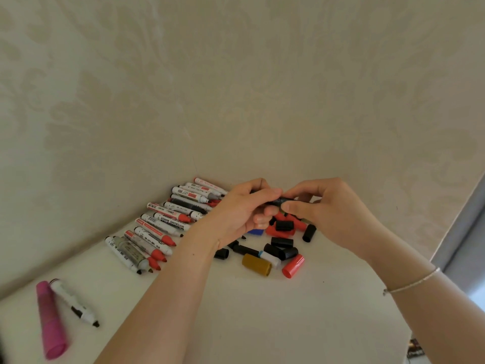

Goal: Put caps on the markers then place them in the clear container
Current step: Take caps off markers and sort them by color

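My left hand (244, 214) and my right hand (322, 206) meet above the table and together grip one dark marker (278, 201), fingers curled round it from both sides. Most of the marker is hidden by the fingers. Below the hands lies a scatter of loose caps (282, 243): black, red, blue, and an ochre cap (256, 264) beside a red cap (293, 266). To the left, several uncapped whiteboard markers (162, 227) lie in a row against the wall. No clear container is in view.
A pink tube-shaped thing (51, 319) and a single uncapped white marker (74, 302) lie at the near left of the white table (236, 311). Patterned wallpaper closes the corner behind. The table's right edge (409, 337) drops off near my right forearm.
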A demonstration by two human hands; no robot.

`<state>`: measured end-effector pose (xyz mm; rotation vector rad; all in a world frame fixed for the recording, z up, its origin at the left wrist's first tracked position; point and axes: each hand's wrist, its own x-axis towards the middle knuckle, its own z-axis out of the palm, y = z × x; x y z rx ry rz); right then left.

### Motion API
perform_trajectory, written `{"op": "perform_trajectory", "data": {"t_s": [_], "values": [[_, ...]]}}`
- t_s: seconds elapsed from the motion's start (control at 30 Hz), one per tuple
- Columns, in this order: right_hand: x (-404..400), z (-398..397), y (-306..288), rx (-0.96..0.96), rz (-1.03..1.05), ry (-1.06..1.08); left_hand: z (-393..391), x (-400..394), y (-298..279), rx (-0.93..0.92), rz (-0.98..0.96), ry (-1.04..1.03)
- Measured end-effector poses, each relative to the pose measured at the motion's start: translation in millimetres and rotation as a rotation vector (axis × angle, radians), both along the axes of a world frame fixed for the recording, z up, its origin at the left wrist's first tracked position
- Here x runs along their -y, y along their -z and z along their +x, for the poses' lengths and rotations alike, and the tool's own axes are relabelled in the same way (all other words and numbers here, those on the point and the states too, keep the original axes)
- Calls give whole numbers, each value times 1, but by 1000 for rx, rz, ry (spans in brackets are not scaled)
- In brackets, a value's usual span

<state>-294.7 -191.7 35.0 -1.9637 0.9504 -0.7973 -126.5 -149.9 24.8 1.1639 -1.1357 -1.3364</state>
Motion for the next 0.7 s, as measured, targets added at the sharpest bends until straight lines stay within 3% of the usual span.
{"op": "perform_trajectory", "data": {"t_s": [0.13,0.3,0.53,0.7], "values": [[-3,6,5,39,-3,34,-2,0,-3,89,-28,-42],[-11,10,22,222,163,36,1,-1,-3,289,14,-45],[-11,18,24,172,207,-2,14,-5,-6,127,148,-4],[-12,25,14,182,259,-8,30,-14,-18,109,91,-72]]}}
